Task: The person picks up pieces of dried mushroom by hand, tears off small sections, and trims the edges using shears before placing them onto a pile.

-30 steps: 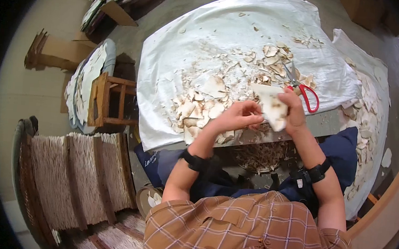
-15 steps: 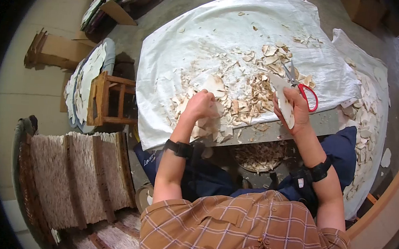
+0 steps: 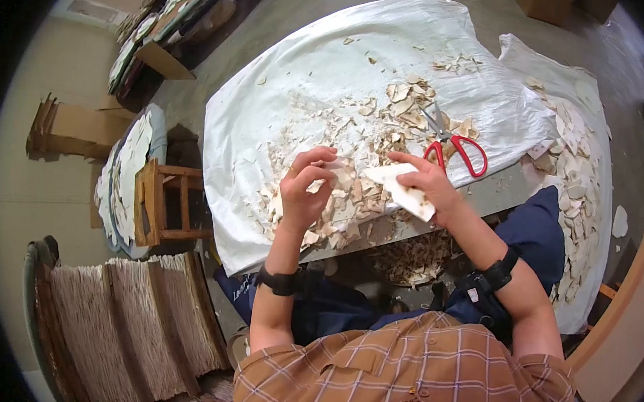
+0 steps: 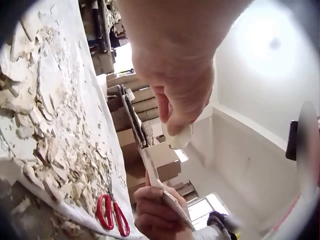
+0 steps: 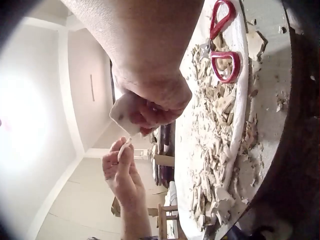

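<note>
My right hand (image 3: 435,186) holds a flat, off-white, brittle-looking piece (image 3: 404,191) with brown spots, thumb on one face and fingers behind. My left hand (image 3: 309,189) is raised just left of it. Between its thumb and fingertips, the left hand pinches a small pale flake (image 5: 125,148), which the left wrist view shows partly covered by the fingers. The flake is close to the corner of the larger piece. Below both hands spreads a pile of broken pale and brown pieces (image 3: 371,197). Red-handled scissors (image 3: 454,152) lie with blades apart beyond the right hand.
A white sheet (image 3: 270,95) covers most of the table, its grey front edge (image 3: 489,195) bare. Under it stands a container of scraps (image 3: 412,262). More pale pieces (image 3: 580,183) lie on a sheet at right. A wooden stool (image 3: 174,204) and stacked racks (image 3: 115,328) are at left.
The left hand went from the larger piece down to the pile at left, then rose with a small flake. The right hand moved left with its piece. The head view has shifted.
</note>
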Tool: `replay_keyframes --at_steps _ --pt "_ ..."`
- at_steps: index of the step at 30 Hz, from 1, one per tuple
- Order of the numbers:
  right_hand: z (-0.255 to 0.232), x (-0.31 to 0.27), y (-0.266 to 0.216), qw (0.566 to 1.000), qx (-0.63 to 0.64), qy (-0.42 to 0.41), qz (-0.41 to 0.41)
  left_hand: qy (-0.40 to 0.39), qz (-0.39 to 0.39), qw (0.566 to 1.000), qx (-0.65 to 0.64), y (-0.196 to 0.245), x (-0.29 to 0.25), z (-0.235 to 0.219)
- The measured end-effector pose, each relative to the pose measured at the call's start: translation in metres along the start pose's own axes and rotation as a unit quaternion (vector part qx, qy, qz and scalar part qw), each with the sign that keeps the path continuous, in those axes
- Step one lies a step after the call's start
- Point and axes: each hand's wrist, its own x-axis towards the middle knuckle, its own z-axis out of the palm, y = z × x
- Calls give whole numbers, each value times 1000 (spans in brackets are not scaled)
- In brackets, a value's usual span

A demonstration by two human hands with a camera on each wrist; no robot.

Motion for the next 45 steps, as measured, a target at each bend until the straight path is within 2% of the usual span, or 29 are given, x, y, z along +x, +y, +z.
replay_keyframes --at_steps 4,6,8,10,12,14,16,18,20,22,23,25,26,27,28,29,30,32,33,34,36,37,38,40,41,42,44,45 --pt "2 -3 7 999 -42 -28 7 -10 -48 990 -129 -1 -6 11" --pt "4 -4 8 993 -107 -40 -18 -21 -48 989 -138 -1 -9 10" --pt "7 -7 4 994 -109 -16 -27 -34 -102 988 -107 0 -10 12" --pt "4 -8 0 985 -170 -8 -30 -35 -97 987 -122 5 -8 16" --pt "2 -8 2 990 -139 -11 -26 -61 -84 986 -127 9 -7 19" --pt "0 -6 6 976 -211 -44 -25 -107 -61 987 -103 12 -7 20" --pt "-4 -1 17 973 -222 -44 -38 -110 -72 982 -138 21 -8 20" --pt "-11 3 20 950 -296 -45 -89 -149 -82 984 -55 20 -9 20" --pt "-15 5 28 948 -297 -40 -107 -153 -65 982 -87 19 -10 24" --pt "-10 -8 15 948 -296 -62 -97 -191 -103 969 -116 25 -11 21" --pt "-14 -13 13 948 -298 -42 -107 -203 -89 967 -129 28 -10 23" --pt "-15 -12 14 938 -316 -90 -112 -272 -186 914 -237 34 -10 16" --pt "-14 -13 14 924 -346 -80 -140 -266 -186 918 -229 32 -10 16" --pt "-14 -15 11 909 -373 -83 -166 -273 -152 921 -231 29 -10 19" --pt "-19 -11 11 901 -396 -109 -143 -274 -125 927 -225 25 -13 19" --pt "-15 -14 13 923 -347 -84 -146 -204 -170 936 -231 29 -16 24" --pt "-12 -17 12 905 -377 -60 -189 -129 -210 940 -237 33 -19 33" --pt "-2 -27 -1 879 -440 -52 -179 -151 -323 904 -237 28 -25 37" --pt "1 -28 1 872 -454 -34 -180 -171 -320 912 -190 27 -26 36" --pt "6 -30 2 870 -457 -50 -176 -197 -316 916 -147 27 -26 35" --pt "11 -34 2 858 -495 -20 -132 -183 -278 941 -61 32 -27 38" --pt "10 -32 6 822 -536 -20 -192 -178 -338 920 -91 41 -27 39" --pt "11 -30 11 821 -539 -26 -188 -171 -343 919 -93 38 -32 43" --pt "13 -26 19 631 -706 11 -321 -141 -312 938 -59 24 -45 51" --pt "14 -25 21 630 -707 6 -320 -132 -357 920 -97 14 -49 55" --pt "16 -23 22 629 -697 41 -342 -127 -357 920 -98 17 -47 52" --pt "18 -21 20 623 -671 112 -387 -59 -457 835 -302 24 -40 48" --pt "14 -17 17 620 -672 111 -389 -40 -459 822 -334 35 -32 42"
